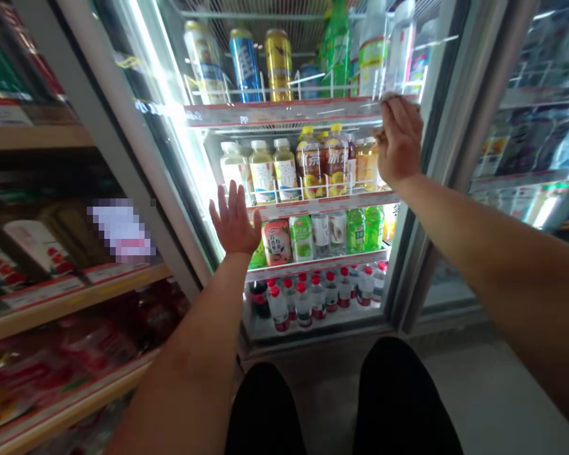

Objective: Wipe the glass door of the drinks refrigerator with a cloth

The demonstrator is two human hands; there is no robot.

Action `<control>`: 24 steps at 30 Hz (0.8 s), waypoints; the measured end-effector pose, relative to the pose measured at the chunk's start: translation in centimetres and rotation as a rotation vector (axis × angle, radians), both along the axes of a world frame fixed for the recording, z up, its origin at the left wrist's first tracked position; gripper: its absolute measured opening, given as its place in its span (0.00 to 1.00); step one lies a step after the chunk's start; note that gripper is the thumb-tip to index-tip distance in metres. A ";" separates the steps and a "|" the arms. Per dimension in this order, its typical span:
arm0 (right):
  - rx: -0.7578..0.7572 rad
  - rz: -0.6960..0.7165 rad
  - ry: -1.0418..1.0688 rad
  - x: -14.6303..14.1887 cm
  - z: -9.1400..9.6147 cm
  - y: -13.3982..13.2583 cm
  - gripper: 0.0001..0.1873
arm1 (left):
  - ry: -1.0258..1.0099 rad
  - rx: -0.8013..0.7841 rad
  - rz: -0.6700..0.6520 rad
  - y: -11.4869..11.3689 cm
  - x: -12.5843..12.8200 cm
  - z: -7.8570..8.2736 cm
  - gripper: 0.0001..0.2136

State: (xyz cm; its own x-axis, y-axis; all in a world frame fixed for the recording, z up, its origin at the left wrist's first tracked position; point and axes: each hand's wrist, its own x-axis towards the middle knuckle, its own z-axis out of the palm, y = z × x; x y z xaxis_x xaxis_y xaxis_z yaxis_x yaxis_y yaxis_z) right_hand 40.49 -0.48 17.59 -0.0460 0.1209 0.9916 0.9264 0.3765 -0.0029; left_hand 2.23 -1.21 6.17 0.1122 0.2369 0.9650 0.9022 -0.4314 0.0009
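My right hand [401, 139] is raised at the upper right of the glass door [294, 145], fingers bent over a crumpled light-brown cloth [378, 134]. Only the edges of the cloth show past the fingers, and it appears pressed to the glass. Lower and to the left, my left hand [236, 218] is spread open with nothing in it, its palm toward the door. Whether that palm touches the glass I cannot tell. Behind the door are bottles of iced tea [336, 161], white-labelled bottles [262, 170] and a gold can [278, 63].
Red-capped water bottles [303, 303] stand on the cooler's bottom level. At the left is a wooden shelf rack [123, 278] with packaged goods. A metal door frame [455, 158] runs along the right, beside another cooler [512, 170]. My knees [265, 411] are close below the door.
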 end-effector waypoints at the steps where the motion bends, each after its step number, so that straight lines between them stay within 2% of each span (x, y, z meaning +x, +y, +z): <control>1: 0.023 0.026 0.002 0.1 0.5 0.6 0.28 | 0.003 0.007 -0.002 0.0 0.0 0.0 0.31; 4: 0.125 0.124 0.030 -0.2 1.8 2.3 0.29 | 0.003 0.007 -0.024 0.1 0.0 0.0 0.32; 6: 0.154 0.139 0.010 -1.2 2.0 2.9 0.30 | -0.015 -0.012 -0.055 0.2 0.0 0.0 0.32; 11: 0.096 0.055 -0.080 -4.6 1.3 2.3 0.32 | -0.034 -0.028 -0.083 0.1 0.0 0.0 0.31; 17: 0.066 0.159 -0.087 -7.6 2.3 2.6 0.30 | -0.037 -0.035 -0.113 0.0 -0.1 0.0 0.31; 24: -0.046 0.178 -0.277 -12.0 0.4 0.9 0.31 | -0.051 -0.038 -0.135 -0.1 0.0 0.0 0.31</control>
State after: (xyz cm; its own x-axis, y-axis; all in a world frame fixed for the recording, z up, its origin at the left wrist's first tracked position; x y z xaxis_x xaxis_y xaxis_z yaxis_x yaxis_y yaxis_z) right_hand 28.45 0.45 18.01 -0.3374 0.1309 0.9322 0.8142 0.5376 0.2192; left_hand 2.22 -1.35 6.22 0.0969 0.2598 0.9608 0.8344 -0.5474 0.0639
